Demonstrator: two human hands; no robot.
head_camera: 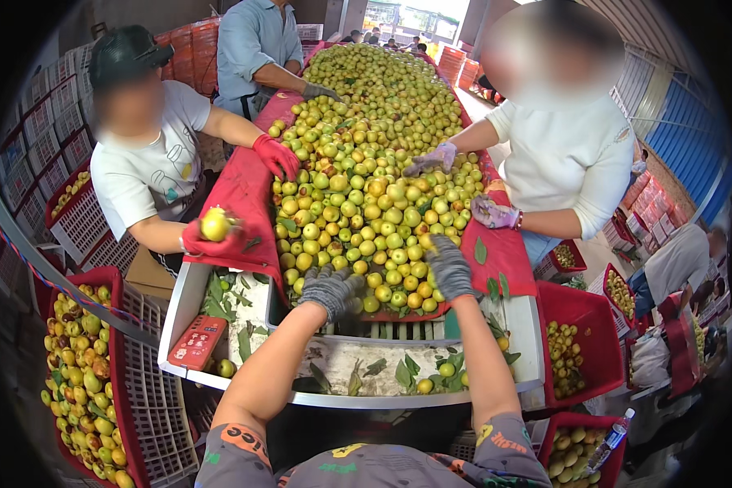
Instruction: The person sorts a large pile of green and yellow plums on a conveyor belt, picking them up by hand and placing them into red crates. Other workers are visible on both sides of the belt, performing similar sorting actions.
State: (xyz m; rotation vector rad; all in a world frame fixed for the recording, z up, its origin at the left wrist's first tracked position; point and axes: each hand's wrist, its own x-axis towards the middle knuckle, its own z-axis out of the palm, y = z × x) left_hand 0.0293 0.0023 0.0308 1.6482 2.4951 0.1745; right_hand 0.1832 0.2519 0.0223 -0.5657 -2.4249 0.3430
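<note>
A large heap of round yellow-green fruits (372, 183), which look like jujubes, covers the sorting table in front of me; some have brown patches. My left hand (332, 293), in a grey knit glove, lies palm down at the heap's near edge with its fingers spread. Farther right, my right hand (450, 268), in a matching glove, reaches over the fruits with its fingers pointing away from me. It is slightly blurred, and its palm is hidden, so I cannot tell whether it holds a fruit. Red cloth (244, 207) lines the table's sides.
Loose leaves and a red phone-like case (198, 343) lie on the white metal rim (341, 366). Fruit-filled crates stand at left (158, 390) and right (591, 341). Co-workers' gloved hands work at both sides: red gloves (277, 157) at left, one raising a fruit, and pale gloves (433, 160) at right.
</note>
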